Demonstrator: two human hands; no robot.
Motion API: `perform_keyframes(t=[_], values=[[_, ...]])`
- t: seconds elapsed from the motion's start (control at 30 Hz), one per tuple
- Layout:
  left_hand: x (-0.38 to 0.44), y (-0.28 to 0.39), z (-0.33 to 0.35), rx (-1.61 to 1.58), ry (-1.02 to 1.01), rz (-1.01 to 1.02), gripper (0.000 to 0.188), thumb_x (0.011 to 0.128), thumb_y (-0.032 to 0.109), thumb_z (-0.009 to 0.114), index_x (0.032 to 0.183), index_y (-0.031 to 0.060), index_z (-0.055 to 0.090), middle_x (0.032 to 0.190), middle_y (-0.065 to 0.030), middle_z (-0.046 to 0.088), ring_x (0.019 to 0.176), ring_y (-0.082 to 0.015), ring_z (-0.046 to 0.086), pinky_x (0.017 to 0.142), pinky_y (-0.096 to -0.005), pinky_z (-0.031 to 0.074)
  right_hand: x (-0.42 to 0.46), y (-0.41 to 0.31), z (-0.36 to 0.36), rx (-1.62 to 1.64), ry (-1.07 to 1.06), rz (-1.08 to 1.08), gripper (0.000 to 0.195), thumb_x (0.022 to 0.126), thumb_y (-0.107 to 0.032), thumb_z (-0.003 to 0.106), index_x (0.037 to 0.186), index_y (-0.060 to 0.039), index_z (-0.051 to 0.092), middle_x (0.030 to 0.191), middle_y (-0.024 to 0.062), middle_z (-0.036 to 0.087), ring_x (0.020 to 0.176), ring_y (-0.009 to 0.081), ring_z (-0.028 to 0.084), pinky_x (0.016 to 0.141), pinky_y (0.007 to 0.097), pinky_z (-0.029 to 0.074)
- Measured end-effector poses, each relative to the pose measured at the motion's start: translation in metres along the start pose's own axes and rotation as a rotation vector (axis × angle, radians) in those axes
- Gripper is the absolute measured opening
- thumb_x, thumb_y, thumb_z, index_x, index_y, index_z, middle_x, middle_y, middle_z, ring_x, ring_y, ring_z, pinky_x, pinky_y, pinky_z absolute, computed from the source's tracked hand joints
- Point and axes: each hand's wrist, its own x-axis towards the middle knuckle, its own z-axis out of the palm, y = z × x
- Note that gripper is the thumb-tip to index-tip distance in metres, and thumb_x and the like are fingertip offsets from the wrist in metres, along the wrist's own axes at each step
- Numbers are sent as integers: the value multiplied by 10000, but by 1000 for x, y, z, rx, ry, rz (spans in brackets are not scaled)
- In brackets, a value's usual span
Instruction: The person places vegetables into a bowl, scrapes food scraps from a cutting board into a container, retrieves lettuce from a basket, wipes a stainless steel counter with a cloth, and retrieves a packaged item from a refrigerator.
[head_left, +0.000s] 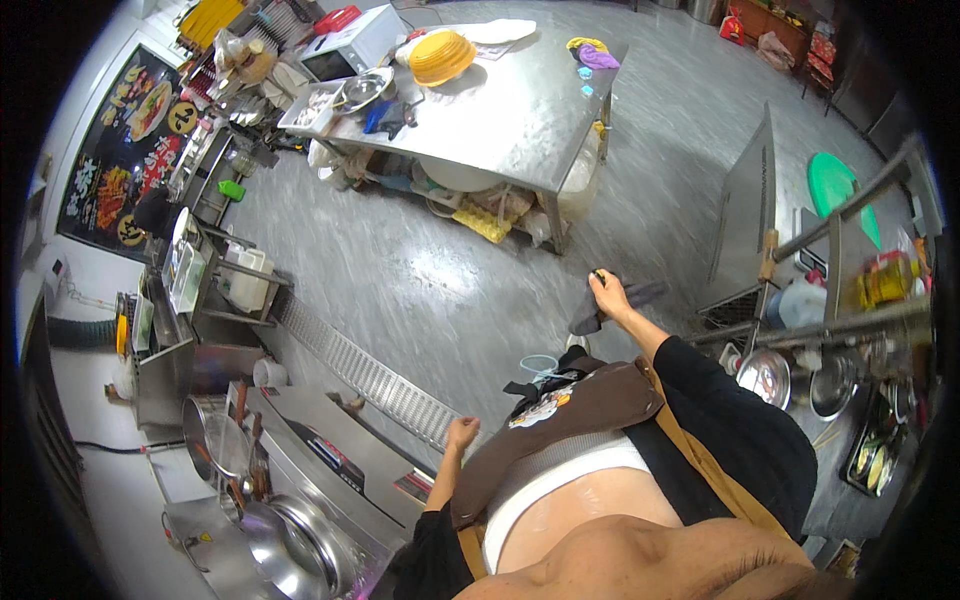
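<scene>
My right hand (611, 296) is closed on a dark grey cloth (586, 321), which hangs over the floor in front of me; a small black and yellow piece shows at its fingertips. Lower and to the left, my left hand (463, 432) hangs beside my brown apron (562, 405) with its fingers curled and nothing visible in it. It is near the floor's metal drain grate (375, 375). A stainless steel worktable (517, 112) stands beyond both hands, with an orange-yellow stack of baskets or bowls (442, 58), a purple cloth (598, 57) and a white tray (311, 106) on top.
Steel cooking equipment (337, 450) with a large wok or bowl (281, 547) is at my lower left. A metal rack (840, 322) with steel bowls (763, 379) stands on my right, near an upright metal panel (742, 217) and a green round lid or board (832, 184).
</scene>
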Motion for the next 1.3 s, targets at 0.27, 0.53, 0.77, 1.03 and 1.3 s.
perform_keyframes(t=[0.27,0.53,0.77,1.03,1.3], values=[[116,229,10,-126,25,396,334,902,200,654,1128,-43,627,943,-135,722,828,-205,701,760,-319,543,134,-104,-24,471,-339,331,621,937,-373,626,1403,-2,451,1258,126,583,1135,197,554,947,319,439],[205,518,-40,-421,494,855,351,892,76,618,1208,-26,505,1224,-195,535,1129,-284,535,918,-378,468,276,-180,-34,915,-334,416,699,939,-412,618,1474,-46,359,1345,126,535,1194,217,530,982,348,436],[354,625,-4,323,380,901,744,880,374,644,1425,-38,349,1470,-332,276,1379,-498,233,1129,-526,238,393,-55,2,-300,-237,92,661,862,-368,669,1382,-9,472,1208,206,618,1028,256,655,861,383,526],[395,675,47,790,358,918,941,814,634,600,1451,-17,363,1531,-330,191,1366,-625,115,1113,-665,107,550,-80,-63,-443,262,-70,375,814,-154,696,1178,-91,638,1139,135,603,1031,306,604,910,396,487],[435,764,81,784,389,858,923,787,641,619,1473,77,369,1552,-279,194,1380,-602,119,1120,-655,110,650,-36,-80,-463,-10,-309,434,792,-112,703,1214,-162,615,1247,117,503,1033,304,572,879,417,497]])
